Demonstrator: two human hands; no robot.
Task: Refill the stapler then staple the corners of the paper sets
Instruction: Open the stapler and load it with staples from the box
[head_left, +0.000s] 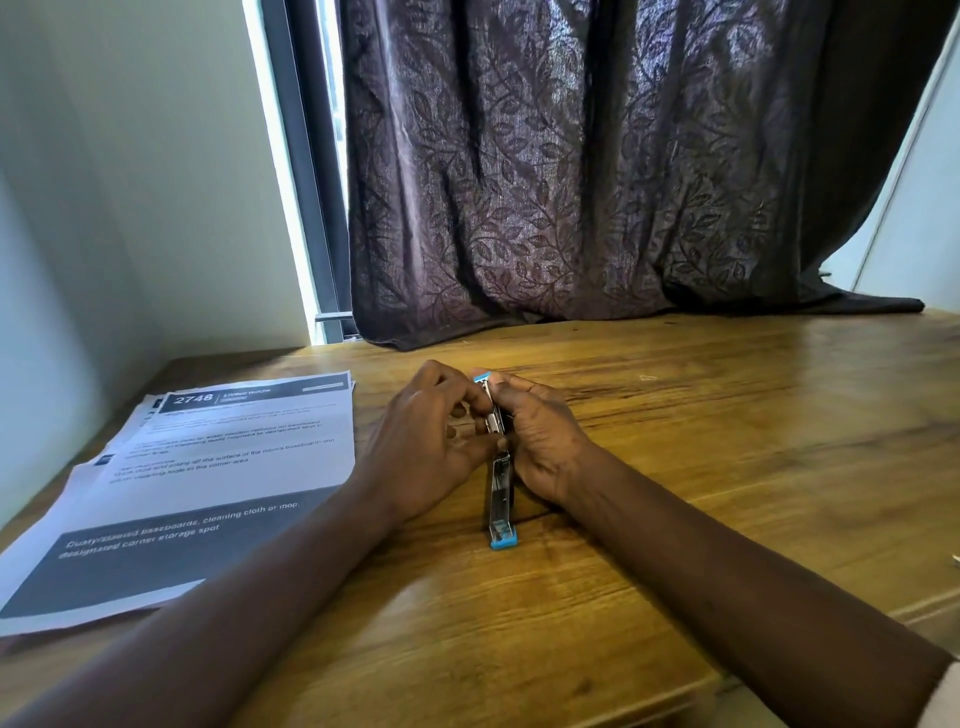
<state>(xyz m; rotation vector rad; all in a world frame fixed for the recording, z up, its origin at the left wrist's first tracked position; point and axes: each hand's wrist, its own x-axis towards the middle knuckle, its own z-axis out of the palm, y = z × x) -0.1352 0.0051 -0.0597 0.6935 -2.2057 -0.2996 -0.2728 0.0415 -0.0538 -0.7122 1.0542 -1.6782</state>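
Observation:
A small blue and metal stapler (501, 493) lies swung fully open on the wooden table (727, 441), its near blue end pointing toward me. My right hand (540, 441) grips its far half from the right. My left hand (431, 441) presses in from the left, its fingertips pinched at the metal channel near the hinge. Whether staples sit between the fingers is hidden. A fanned stack of printed paper sets (208, 483) lies on the table left of my left forearm.
A dark leaf-patterned curtain (597, 182) hangs at the table's far edge, its hem resting on the wood. A wall and a window frame stand at the left. A small metal object (955, 560) shows at the right border.

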